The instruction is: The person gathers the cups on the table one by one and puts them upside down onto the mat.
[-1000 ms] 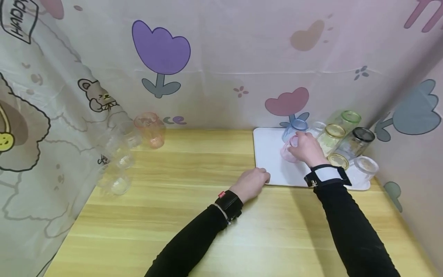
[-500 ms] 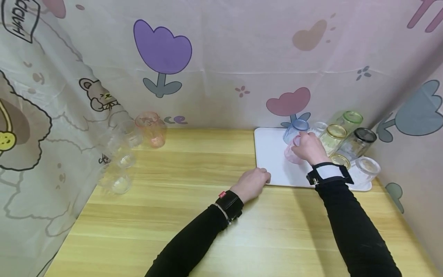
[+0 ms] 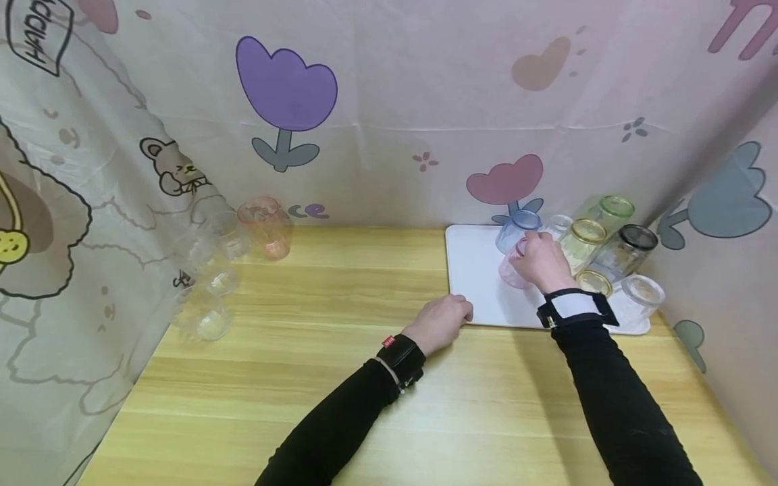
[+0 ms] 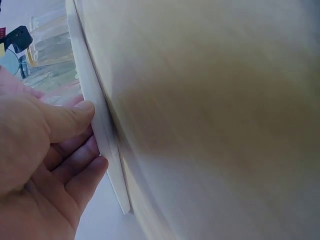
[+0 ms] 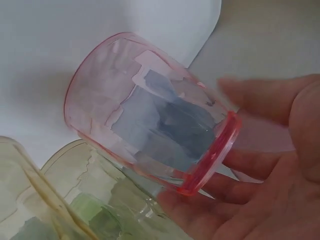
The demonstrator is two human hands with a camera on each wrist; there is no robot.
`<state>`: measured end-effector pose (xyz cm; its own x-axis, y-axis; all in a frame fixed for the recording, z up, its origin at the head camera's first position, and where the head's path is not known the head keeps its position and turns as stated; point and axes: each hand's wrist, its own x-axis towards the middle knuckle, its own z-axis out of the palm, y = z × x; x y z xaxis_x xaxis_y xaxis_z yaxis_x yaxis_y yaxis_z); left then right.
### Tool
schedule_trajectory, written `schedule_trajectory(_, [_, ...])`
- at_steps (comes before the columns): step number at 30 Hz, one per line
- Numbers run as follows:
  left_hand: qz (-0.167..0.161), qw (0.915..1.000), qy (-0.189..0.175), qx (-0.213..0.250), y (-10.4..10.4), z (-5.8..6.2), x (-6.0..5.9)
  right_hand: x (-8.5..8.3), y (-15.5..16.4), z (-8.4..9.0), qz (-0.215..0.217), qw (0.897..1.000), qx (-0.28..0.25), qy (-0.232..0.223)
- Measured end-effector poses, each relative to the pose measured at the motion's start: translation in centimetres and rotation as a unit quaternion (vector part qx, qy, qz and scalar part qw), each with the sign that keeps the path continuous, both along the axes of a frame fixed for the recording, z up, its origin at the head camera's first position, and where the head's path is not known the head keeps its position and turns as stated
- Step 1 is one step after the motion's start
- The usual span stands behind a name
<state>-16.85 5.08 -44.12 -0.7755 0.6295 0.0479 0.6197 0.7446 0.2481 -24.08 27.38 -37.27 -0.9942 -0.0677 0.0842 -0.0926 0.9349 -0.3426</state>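
The right hand's fingers [image 5: 260,165] curl around the base of a pink transparent plastic cup [image 5: 150,110], tilted just above the white rectangular tray [image 3: 474,270] at the tabletop's [image 3: 340,378] far right corner. The left hand [image 3: 442,322] pinches the tray's near-left corner. This looks like a pick-up; the lift must clear the neighbouring blue cup [image 3: 513,226] and the yellow-green cup [image 3: 580,239].

A wooden counter [image 3: 340,378] runs to a cartoon-printed curtain [image 3: 389,115] at twelve o'clock. At ten o'clock a peach cup [image 3: 265,227] stands near clear cups [image 3: 206,297]. At two o'clock green [image 3: 612,210], yellow [image 3: 582,239] and dark [image 3: 629,248] glasses cluster together.
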Motion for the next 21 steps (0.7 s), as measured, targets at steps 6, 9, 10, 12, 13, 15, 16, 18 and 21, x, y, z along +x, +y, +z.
schedule_trajectory(6, [-0.014, 0.9983, -0.043, 0.037, -0.6, -0.2, -0.2, 1.9, -1.5, 0.3, 0.003, 0.998, -0.029, 0.056])
schedule_trajectory(9, [-0.023, 0.9957, -0.068, 0.059, -1.3, -0.4, -0.3, 2.7, -2.8, 0.0, 0.018, 0.995, -0.045, 0.084])
schedule_trajectory(10, [-0.028, 0.9946, -0.074, 0.067, -1.5, -0.4, -0.3, 3.1, -3.2, -0.1, 0.025, 0.994, -0.05, 0.092])
schedule_trajectory(12, [-0.036, 0.9918, -0.086, 0.087, -1.9, -0.5, -0.2, 3.7, -3.9, -0.5, 0.041, 0.992, -0.06, 0.106])
schedule_trajectory(13, [-0.038, 0.9898, -0.094, 0.1, -2.1, -0.6, -0.2, 4.0, -4.3, -0.8, 0.049, 0.99, -0.064, 0.112])
schedule_trajectory(15, [-0.04, 0.9855, -0.109, 0.124, -2.4, -0.6, 0.0, 4.7, -4.9, -1.3, 0.064, 0.988, -0.072, 0.122])
schedule_trajectory(16, [-0.04, 0.9829, -0.116, 0.137, -2.7, -0.5, 0.1, 5.0, -5.2, -1.6, 0.07, 0.987, -0.076, 0.126])
schedule_trajectory(18, [-0.036, 0.9794, -0.125, 0.155, -3.2, -0.3, 0.3, 5.6, -5.8, -2.1, 0.077, 0.985, -0.082, 0.129])
schedule_trajectory(21, [-0.023, 0.9766, -0.125, 0.173, -4.1, 0.1, 0.3, 6.4, -6.6, -2.9, 0.079, 0.985, -0.089, 0.121])
